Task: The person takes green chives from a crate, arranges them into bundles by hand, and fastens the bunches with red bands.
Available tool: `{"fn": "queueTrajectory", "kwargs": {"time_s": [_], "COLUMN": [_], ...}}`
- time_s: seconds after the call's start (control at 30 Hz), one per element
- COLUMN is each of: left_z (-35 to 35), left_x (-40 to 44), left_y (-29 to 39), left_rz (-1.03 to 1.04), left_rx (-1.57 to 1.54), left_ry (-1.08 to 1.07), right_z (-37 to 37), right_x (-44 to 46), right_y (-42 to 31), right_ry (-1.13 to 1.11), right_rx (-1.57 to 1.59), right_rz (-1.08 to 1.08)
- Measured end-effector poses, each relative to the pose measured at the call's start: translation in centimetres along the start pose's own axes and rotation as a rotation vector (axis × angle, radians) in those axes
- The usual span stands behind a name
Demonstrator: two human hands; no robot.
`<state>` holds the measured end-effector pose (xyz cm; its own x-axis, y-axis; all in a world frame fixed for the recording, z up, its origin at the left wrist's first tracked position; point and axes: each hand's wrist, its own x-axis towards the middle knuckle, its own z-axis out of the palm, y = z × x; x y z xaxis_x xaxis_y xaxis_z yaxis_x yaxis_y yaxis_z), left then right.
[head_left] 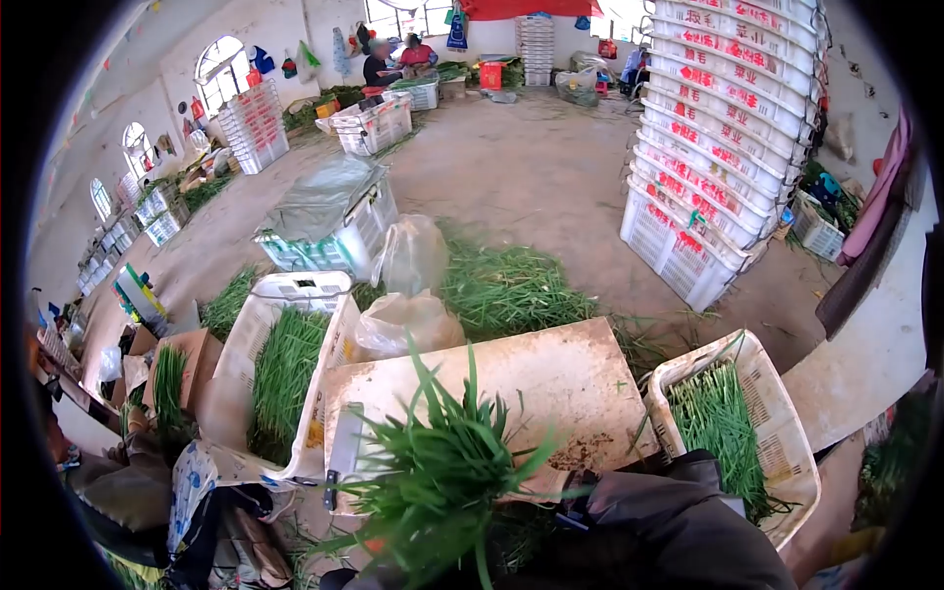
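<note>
A bunch of long green leaves, like garlic chives [442, 452], stands up with its tips spread over the near edge of a worn, pale board [570, 383]. Both my hands are hidden behind or below the leaves, so their fingers do not show. From the lower right a dark sleeve [669, 521] reaches toward the bunch. Under the leaves at lower left is a small orange-red patch [374, 544] that I cannot make out. A broad-bladed knife [344, 447] lies along the board's left side, its dark handle toward me. Brown dirt marks the board's right half.
White crates of greens stand left [339, 334] and right [777, 393] of the board. Beyond it lie clear plastic bags [408, 324] and a heap of loose greens [511, 285]. A tall crate stack [723, 147] rises at right. Two people [398, 64] sit far back.
</note>
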<state>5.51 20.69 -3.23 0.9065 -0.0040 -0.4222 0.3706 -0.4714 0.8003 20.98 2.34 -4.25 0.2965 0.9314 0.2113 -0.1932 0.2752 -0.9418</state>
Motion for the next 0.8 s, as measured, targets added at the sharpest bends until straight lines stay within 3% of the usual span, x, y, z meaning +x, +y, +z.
{"fn": "queueTrajectory", "kwargs": {"time_s": [0.1, 0.23, 0.67, 0.8], "left_z": [-0.3, -0.5, -0.4, -0.1], "left_x": [0.1, 0.6, 1.3, 0.5], "left_y": [-1.0, -1.5, -2.0, -2.7], "left_rz": [-0.059, -0.09, -0.112, -0.067], "left_rx": [0.011, 0.006, -0.018, -0.089], "left_ry": [-0.038, -0.056, -0.114, -0.102], "right_z": [1.8, 1.3, 0.7, -0.7], "right_x": [-0.2, 0.3, 1.7, 2.2], "right_y": [-3.2, -3.0, -2.9, -2.4], "right_ry": [0.064, 0.036, -0.029, -0.184], "right_rx": [0.038, -0.01, -0.148, -0.427], "right_rz": [0.208, 0.282, 0.315, 0.205]}}
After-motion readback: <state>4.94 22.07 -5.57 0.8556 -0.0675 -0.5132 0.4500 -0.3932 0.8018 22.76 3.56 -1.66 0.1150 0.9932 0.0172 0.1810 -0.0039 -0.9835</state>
